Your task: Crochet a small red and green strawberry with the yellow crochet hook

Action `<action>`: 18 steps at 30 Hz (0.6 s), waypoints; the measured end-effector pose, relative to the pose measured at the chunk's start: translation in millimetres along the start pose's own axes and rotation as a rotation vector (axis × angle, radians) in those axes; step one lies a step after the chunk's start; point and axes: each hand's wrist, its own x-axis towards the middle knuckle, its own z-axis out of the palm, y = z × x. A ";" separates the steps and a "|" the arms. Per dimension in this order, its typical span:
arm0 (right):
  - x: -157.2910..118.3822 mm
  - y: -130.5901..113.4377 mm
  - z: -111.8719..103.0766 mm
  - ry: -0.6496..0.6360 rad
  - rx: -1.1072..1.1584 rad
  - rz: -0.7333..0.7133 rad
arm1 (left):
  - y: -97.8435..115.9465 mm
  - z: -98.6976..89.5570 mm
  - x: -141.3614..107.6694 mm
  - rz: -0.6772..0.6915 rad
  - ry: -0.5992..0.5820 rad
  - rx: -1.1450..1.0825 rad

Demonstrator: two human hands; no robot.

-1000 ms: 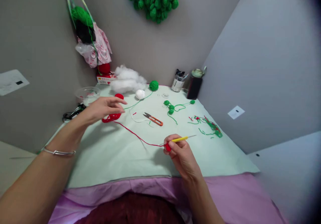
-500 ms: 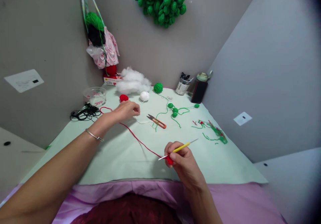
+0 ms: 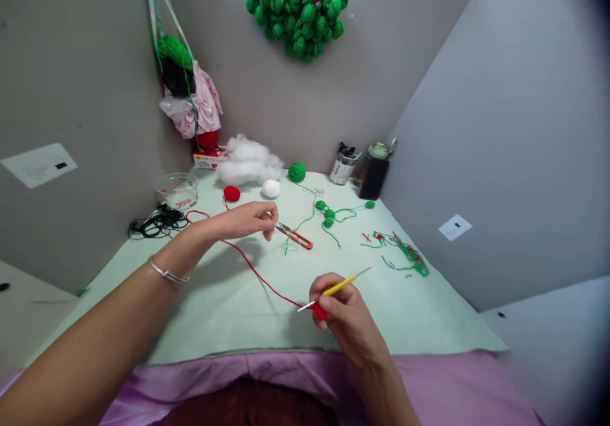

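Note:
My right hand [image 3: 340, 302] is closed round a crochet hook [image 3: 339, 286] with a yellow handle, and a small red crochet piece [image 3: 319, 311] sits between its fingers. Red yarn [image 3: 255, 268] runs from that piece leftward across the table, passing under my left arm. My left hand [image 3: 255, 218] hovers over the table with fingers bent together; whatever they pinch, if anything, is too small to make out. Close to its fingertips lie orange-handled thread snips [image 3: 298, 238]. Behind that hand are a red yarn ball [image 3: 232, 194] and a white ball [image 3: 271, 188].
White stuffing [image 3: 250, 161] and a green yarn ball [image 3: 296, 172] lie at the back. Small green crochet pieces [image 3: 328, 216] and yarn scraps [image 3: 410, 254] are on the right. A clear tub [image 3: 176, 191] and black yarn [image 3: 159, 221] stand left; a phone [image 3: 374, 178] leans back right.
My left hand has moved right, from in front of the red yarn ball to the tips of the snips. The right hand keeps its hold; the view has shifted slightly.

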 end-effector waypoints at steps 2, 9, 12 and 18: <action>6.8 -1.7 7.8 0.042 0.019 0.006 | 16.3 -7.3 -13.4 0.048 -0.036 -0.058; 28.3 4.6 40.5 -0.004 0.018 0.069 | 60.6 -8.9 -48.6 0.105 -0.043 -0.104; 24.2 13.7 42.4 -0.055 -0.014 0.161 | 59.4 -19.5 -54.1 0.074 0.073 -0.129; 7.0 28.5 34.0 -0.068 0.006 0.289 | 40.0 -33.1 -53.3 0.016 0.252 -0.180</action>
